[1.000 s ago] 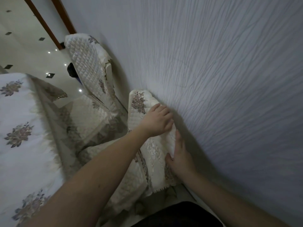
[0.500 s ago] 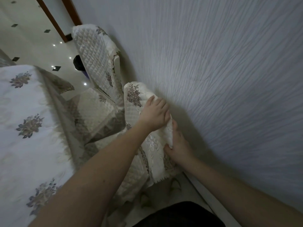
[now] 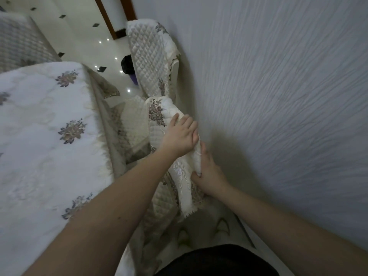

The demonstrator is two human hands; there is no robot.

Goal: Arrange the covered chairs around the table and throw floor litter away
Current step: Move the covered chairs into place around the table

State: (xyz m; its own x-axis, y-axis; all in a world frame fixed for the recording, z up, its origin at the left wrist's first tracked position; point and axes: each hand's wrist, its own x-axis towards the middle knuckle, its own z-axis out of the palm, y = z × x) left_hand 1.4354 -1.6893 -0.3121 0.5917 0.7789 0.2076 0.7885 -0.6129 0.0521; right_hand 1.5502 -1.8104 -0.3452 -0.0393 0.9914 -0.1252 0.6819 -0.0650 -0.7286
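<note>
A chair in a cream quilted cover (image 3: 157,114) with embroidered flowers stands between the table and the wall. My left hand (image 3: 182,135) lies over the top of its backrest, fingers curled on the cover. My right hand (image 3: 208,173) grips the backrest's rear edge lower down, thumb on the cloth. The table (image 3: 45,136) under a white flowered cloth fills the left. A second covered chair (image 3: 148,56) stands farther along the wall. No litter shows on the floor.
A textured grey wall (image 3: 278,96) runs close along the right, leaving a narrow gap. A dark object (image 3: 127,64) sits on the glossy tiled floor (image 3: 83,32) beyond the far chair. A brown door frame (image 3: 111,18) stands at the back.
The view has swung and the near chair's backrest has shifted toward me. Both hands keep their hold on the backrest cover.
</note>
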